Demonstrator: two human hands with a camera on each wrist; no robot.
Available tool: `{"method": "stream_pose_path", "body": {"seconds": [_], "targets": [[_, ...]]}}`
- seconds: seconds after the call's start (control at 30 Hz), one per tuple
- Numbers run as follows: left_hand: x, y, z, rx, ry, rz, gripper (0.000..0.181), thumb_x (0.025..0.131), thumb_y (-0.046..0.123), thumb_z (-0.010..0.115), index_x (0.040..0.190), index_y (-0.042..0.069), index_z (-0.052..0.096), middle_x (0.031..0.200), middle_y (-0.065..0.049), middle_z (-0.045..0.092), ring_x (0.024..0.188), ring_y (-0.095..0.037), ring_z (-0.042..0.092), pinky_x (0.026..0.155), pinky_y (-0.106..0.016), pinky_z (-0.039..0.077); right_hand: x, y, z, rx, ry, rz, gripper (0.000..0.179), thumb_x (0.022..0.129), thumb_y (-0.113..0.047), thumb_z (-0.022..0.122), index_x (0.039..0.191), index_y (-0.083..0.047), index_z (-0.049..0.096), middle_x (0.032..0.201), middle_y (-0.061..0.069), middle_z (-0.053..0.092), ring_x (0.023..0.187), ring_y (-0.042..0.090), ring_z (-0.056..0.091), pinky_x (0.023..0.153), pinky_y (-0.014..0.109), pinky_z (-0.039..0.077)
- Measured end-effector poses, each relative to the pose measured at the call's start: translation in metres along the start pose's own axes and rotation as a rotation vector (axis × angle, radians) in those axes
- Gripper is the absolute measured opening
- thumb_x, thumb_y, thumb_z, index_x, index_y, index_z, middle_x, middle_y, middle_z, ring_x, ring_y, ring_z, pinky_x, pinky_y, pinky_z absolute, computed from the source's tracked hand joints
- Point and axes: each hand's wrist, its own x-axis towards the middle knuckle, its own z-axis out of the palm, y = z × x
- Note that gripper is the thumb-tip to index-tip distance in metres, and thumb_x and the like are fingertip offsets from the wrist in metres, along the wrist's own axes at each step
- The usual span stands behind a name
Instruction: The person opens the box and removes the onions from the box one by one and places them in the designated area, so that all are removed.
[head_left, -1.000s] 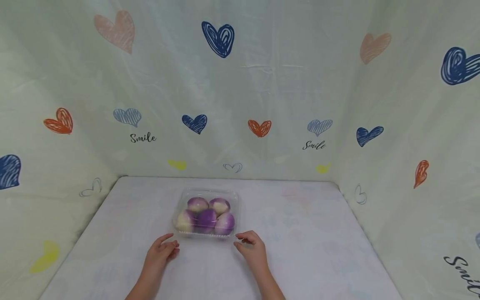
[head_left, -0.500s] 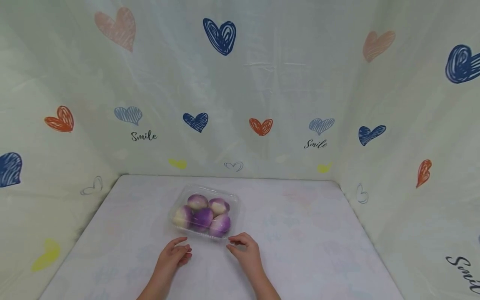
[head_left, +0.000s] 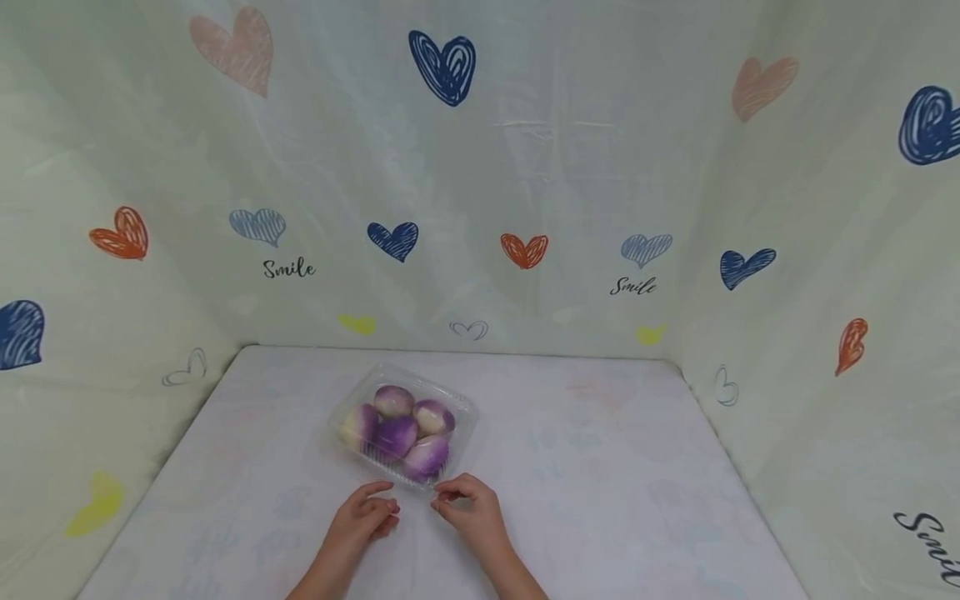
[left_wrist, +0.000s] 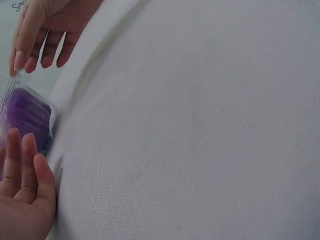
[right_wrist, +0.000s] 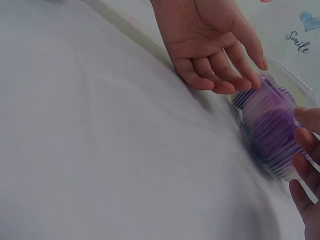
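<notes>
A clear plastic clamshell box point(head_left: 459, 414) holds several rounded purple-and-white vegetables point(head_left: 396, 436) that look like turnips or onions. It sits turned at an angle, one corner pointing toward me. At that near corner my right hand point(head_left: 472, 510) pinches the rim between thumb and finger; in the left wrist view the same hand point(left_wrist: 42, 30) has its fingertips on the clear edge. My left hand point(head_left: 360, 521) is just in front of the box's near side, its fingers loosely bent and gripping nothing. In the right wrist view the left hand's fingers point(right_wrist: 220, 70) reach close to the box edge.
A white cloth point(head_left: 600, 483) covers the table under the box. Pale curtains point(head_left: 555, 167) printed with hearts and the word Smile enclose the back and both sides.
The box has turned clockwise, its near right corner swinging toward me and to the left. The right hand moved left with that corner, while the left hand shifted right, bringing the hands closer together.
</notes>
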Motion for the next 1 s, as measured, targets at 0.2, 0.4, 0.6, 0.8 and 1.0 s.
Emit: {"method": "stream_pose_path", "body": {"seconds": [0.2,0.4,0.6,0.8,1.0], "targets": [[-0.001,-0.004,0.004,0.005,-0.078,0.017,0.047,0.094,0.01,0.061,0.132,-0.012,0.044,0.097,-0.013,0.067,0.084,-0.017,0.063,0.076,-0.026,0.054,-0.002,0.0,0.006,-0.015,0.011,-0.07,0.014,0.076,0.009,0.076,0.089,0.007,0.072,0.078,0.016,0.065,0.074,0.019,0.063,0.071,0.041,0.056],[-0.002,-0.008,0.011,0.077,-0.096,0.042,0.043,0.094,0.012,0.063,0.127,-0.011,0.049,0.095,-0.012,0.068,0.083,-0.017,0.063,0.075,-0.024,0.053,-0.003,-0.002,0.01,-0.028,-0.009,-0.107,0.014,0.075,0.009,0.077,0.088,0.006,0.072,0.078,0.015,0.065,0.074,0.024,0.063,0.071,0.039,0.056],[-0.003,-0.01,0.019,0.125,-0.035,0.068,0.038,0.092,0.012,0.066,0.122,-0.009,0.054,0.091,-0.013,0.069,0.08,-0.013,0.061,0.074,-0.022,0.051,-0.002,-0.004,0.013,-0.05,-0.029,-0.087,0.015,0.075,0.011,0.076,0.088,0.006,0.072,0.079,0.017,0.065,0.075,0.029,0.063,0.071,0.041,0.056],[-0.003,-0.01,0.024,0.109,0.02,0.063,0.036,0.092,0.014,0.067,0.118,-0.008,0.056,0.093,-0.011,0.069,0.085,-0.012,0.061,0.077,-0.021,0.049,-0.001,0.021,0.02,-0.078,-0.024,-0.117,0.017,0.074,0.01,0.077,0.088,0.003,0.073,0.08,0.013,0.067,0.075,0.028,0.064,0.071,0.038,0.056],[-0.003,-0.012,0.027,0.058,0.053,0.043,0.031,0.093,0.019,0.066,0.112,-0.005,0.059,0.1,-0.009,0.069,0.094,-0.015,0.061,0.081,-0.021,0.047,0.0,0.033,0.02,-0.159,0.001,-0.173,0.017,0.074,-0.006,0.082,0.089,-0.01,0.076,0.085,-0.005,0.064,0.084,0.012,0.057,0.074,0.027,0.05]]}}
